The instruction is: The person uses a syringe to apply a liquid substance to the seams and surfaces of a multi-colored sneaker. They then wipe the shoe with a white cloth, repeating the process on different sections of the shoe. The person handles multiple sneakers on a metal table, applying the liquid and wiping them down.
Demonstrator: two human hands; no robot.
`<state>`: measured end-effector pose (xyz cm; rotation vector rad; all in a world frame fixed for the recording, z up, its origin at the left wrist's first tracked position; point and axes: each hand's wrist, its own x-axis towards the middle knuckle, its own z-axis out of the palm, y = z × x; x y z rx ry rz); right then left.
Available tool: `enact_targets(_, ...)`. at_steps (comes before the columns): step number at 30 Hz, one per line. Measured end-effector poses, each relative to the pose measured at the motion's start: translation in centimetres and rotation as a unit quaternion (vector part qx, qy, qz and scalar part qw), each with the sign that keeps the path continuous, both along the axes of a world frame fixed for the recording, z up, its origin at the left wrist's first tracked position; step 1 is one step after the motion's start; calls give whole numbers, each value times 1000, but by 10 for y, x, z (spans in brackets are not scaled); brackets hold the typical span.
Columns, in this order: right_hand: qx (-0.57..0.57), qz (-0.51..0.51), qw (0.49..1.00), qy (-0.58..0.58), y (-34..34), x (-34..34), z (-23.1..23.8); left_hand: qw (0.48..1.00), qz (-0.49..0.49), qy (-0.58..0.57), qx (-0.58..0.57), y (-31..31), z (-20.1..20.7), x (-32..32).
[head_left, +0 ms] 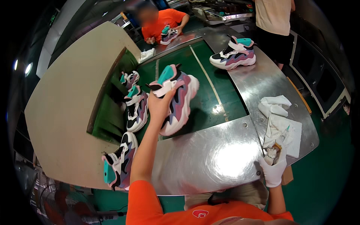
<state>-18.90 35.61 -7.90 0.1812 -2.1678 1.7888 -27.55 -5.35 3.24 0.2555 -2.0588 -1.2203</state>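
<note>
Floor (313, 189) green, smooth. Steel worktable (198, 153), bright glare on near part, framing a green belt (204, 92) with pale lines. Large beige panel (67, 97) at left. Wire-guarded fan (62, 200) lower left, dim. Far end: dark machinery (228, 17). Right: dark panels in a pale frame (321, 108). Two lit lamps (28, 68), far left; surroundings shadowy.

we can't make out what the small thing (277, 147) in the gloved right hand (273, 168) is, and most fingers on the left hand (159, 106) are hidden from us. co-worker (161, 23): face blurred. standing person (273, 17): chopped by the top edge. fan (62, 202): too murky, honestly.
</note>
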Motion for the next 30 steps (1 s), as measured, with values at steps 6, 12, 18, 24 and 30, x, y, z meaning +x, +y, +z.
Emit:
enact_targets(6,10,-40,998,-48,-6,-1,3,925,228,-237,-191,-73,-59,-91)
enact_targets(12,56,-45,996,-54,3,4,-1,896,70,68,-433,-17,-38,-184)
enact_targets(18,76,-24,997,-20,0,4,7,878,-209,-251,348,25,-91,-316)
enact_targets(24,71,-57,995,-46,-1,4,5,858,-170,-105,473,73,-102,-281)
enact_targets(30,112,-39,992,-35,-7,-3,15,857,-185,-139,461,59,-45,-60)
